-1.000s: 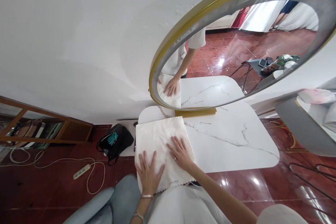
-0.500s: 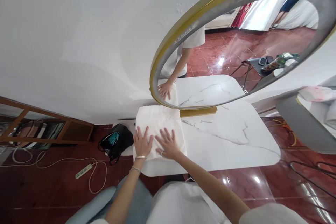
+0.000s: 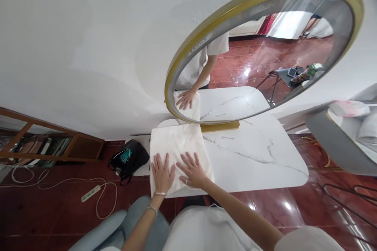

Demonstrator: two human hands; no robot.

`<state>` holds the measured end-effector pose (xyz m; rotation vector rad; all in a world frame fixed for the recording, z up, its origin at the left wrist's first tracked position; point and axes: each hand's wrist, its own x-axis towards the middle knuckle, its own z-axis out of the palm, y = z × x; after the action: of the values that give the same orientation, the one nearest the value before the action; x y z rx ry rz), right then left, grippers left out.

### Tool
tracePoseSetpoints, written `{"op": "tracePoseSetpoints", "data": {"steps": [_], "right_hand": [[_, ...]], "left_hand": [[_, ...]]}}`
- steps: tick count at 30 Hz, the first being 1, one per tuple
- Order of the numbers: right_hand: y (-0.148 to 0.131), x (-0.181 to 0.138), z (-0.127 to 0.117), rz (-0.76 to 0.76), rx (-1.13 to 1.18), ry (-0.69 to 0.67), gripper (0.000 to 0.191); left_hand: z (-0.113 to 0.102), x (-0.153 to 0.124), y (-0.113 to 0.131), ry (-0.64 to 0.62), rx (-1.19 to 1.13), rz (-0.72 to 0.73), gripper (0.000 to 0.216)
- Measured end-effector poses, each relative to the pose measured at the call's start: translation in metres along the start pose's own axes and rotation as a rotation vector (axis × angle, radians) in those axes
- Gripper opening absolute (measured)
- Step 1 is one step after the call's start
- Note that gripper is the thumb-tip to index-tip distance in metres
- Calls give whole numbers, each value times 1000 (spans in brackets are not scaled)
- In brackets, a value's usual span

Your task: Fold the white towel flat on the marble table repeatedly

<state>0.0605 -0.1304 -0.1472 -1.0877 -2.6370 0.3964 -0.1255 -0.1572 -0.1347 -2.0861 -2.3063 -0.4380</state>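
Observation:
A white cloth [image 3: 176, 141] lies spread over the left end of the white marble-patterned table [image 3: 253, 160]. My left hand [image 3: 162, 174] rests flat on the cloth's near left part, fingers apart. To its right, my right hand [image 3: 193, 170] also presses flat on the cloth, fingers spread, with a ring on one finger. Both palms face down, and neither hand grips anything. The cloth's near edge reaches the table's front edge, partly hidden by my hands and wrists.
A round gold-framed mirror [image 3: 171, 70] stands over the table's back on a gold base [image 3: 220, 126]. Left on the floor are a black bag [image 3: 132, 160], a power strip [image 3: 91, 193] with its cord, and a wooden cabinet [image 3: 85, 147]. A grey table [image 3: 338, 145] is at right.
The cloth and both my hands have slid toward me, to the table's front edge. A strip of tabletop now shows behind the cloth. The view has shifted slightly.

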Motion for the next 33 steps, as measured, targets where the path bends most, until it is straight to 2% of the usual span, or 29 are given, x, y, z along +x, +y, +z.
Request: {"op": "tracePoseSetpoints", "data": {"steps": [6, 12, 17, 24, 29, 33], "right_hand": [[11, -44, -16, -61, -7, 12, 63], [37, -93, -32, -46, -103, 51, 65], [63, -127, -43, 24, -156, 78, 66], [99, -163, -59, 123, -191, 84, 71], [113, -181, -64, 166, -234, 85, 74], [112, -181, -63, 183, -221, 83, 76]], "left_hand": [[7, -34, 37, 42, 23, -36, 55], [17, -49, 91, 94, -16, 42, 51], [32, -49, 133, 79, -43, 118, 56], [49, -33, 185, 23, -92, 210, 64], [55, -28, 206, -20, -124, 275, 65], [54, -28, 205, -36, -123, 288, 63]]}}
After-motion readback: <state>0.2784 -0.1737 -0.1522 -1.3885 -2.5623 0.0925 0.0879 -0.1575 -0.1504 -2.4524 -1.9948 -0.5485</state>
